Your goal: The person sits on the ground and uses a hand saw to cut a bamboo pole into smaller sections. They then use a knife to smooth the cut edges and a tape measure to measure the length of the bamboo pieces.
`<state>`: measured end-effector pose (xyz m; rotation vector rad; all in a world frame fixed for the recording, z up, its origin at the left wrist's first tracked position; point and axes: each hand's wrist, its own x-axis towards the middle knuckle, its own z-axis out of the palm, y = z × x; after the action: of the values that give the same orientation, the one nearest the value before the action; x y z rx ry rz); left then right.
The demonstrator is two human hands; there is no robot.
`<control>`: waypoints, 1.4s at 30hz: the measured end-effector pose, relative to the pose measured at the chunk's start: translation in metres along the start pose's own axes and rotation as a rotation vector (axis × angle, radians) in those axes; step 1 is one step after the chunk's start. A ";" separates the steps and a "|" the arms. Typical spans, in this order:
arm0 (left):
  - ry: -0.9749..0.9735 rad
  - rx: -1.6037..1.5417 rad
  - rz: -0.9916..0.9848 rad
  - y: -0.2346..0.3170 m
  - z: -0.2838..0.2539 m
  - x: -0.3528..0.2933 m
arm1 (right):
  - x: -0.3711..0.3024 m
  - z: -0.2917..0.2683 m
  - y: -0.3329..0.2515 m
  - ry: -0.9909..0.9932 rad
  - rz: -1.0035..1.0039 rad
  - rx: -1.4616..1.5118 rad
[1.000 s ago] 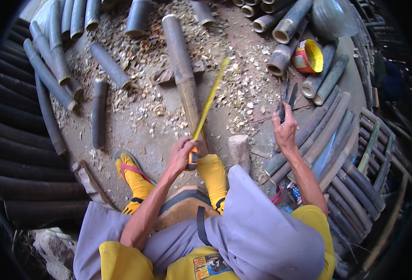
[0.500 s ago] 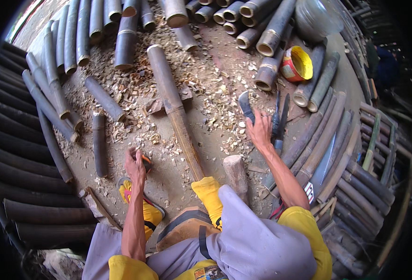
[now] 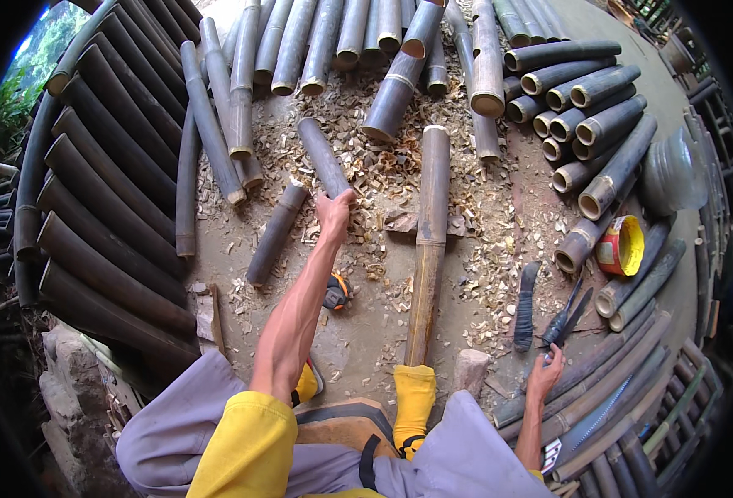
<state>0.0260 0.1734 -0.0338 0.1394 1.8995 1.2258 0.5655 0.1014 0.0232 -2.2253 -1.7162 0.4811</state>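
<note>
My left hand [image 3: 335, 214] reaches forward with its fingers closed round the near end of a short dark bamboo piece [image 3: 320, 156]. A second short bamboo piece [image 3: 277, 235] lies just left of that hand. At the right, my right hand [image 3: 544, 370] has its fingers closed at the handle end of a dark-bladed knife [image 3: 576, 315]. Another slim black-handled tool [image 3: 559, 320] lies against the knife. To their left rests a black wrapped tool [image 3: 525, 307]. A long bamboo pole [image 3: 430, 241] points away from me, its near end covered by yellow cloth [image 3: 414, 398].
An orange-and-black tape measure [image 3: 337, 292] lies below my left forearm. Wood chips [image 3: 375, 191] cover much of the ground. Bamboo lengths [image 3: 582, 95] are stacked around the far side. A yellow-lined container [image 3: 622, 246] and a saw [image 3: 603, 407] are at the right.
My left hand has moved from near the tape measure forward onto the short bamboo piece. My right hand has left the black wrapped tool and moved to the knife's handle. The view has shifted left.
</note>
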 end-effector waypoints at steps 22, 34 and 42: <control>-0.437 -0.370 0.459 0.002 0.005 -0.231 | -0.047 -0.001 -0.047 -0.055 -0.093 0.380; -0.110 -0.260 0.776 0.067 -0.006 -0.233 | -0.046 -0.005 0.052 0.017 -0.001 -0.080; -0.245 -0.323 0.881 0.046 0.024 -0.245 | -0.004 0.033 0.073 0.050 0.102 -0.031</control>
<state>0.1834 0.0910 0.1434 0.9796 1.4092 1.9569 0.6141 0.0799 -0.0372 -2.3355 -1.6023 0.4206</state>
